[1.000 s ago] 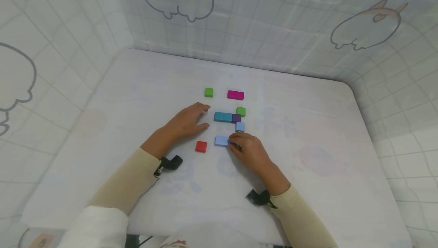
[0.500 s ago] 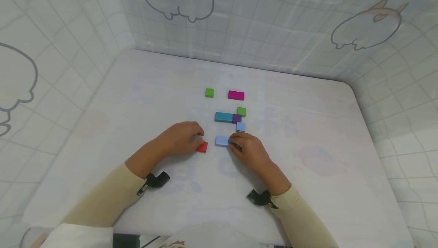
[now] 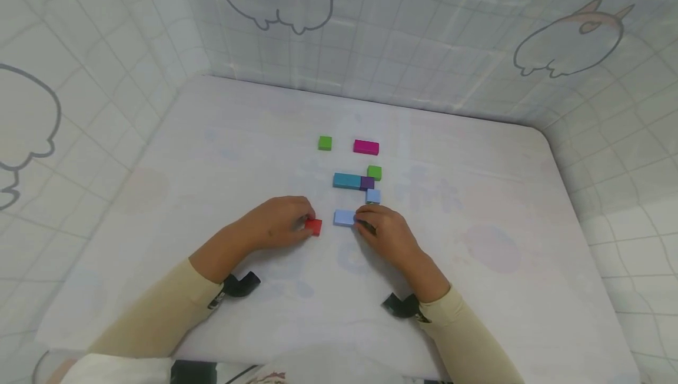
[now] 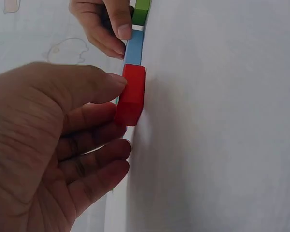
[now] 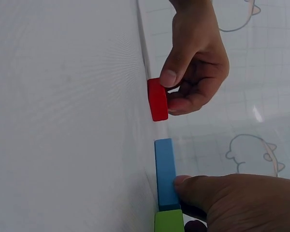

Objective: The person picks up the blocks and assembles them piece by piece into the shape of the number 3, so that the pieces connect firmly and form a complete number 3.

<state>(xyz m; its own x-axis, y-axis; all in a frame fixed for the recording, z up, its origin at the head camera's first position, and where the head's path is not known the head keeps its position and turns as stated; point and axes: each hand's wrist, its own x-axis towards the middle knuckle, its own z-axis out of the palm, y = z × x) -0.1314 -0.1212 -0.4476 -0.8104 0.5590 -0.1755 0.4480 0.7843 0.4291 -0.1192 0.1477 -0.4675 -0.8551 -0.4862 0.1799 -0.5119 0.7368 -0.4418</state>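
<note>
My left hand (image 3: pixel 278 222) pinches a red block (image 3: pixel 313 227) between thumb and fingers on the white tabletop. In the left wrist view the thumb lies along the red block's (image 4: pixel 131 94) near side, with the other fingers loosely curved below. Right of it, my right hand (image 3: pixel 389 234) grips the right end of a long light blue block (image 3: pixel 344 218). The right wrist view shows that thumb against the long blue block (image 5: pixel 166 171), and a green block (image 5: pixel 169 221) at its end. A gap separates the red block from the blue one.
Beyond the right hand, a small light blue block (image 3: pixel 373 195), a purple block (image 3: pixel 367 183), a long teal block (image 3: pixel 346 181) and a green block (image 3: pixel 374 172) form a connected cluster. Farther back lie another green block (image 3: pixel 325 143) and a magenta block (image 3: pixel 366 147). Printed curtains surround the tabletop.
My left hand has drawn back toward me from beside the teal block and taken hold of the red block. The right hand stays in place on the long light blue block.
</note>
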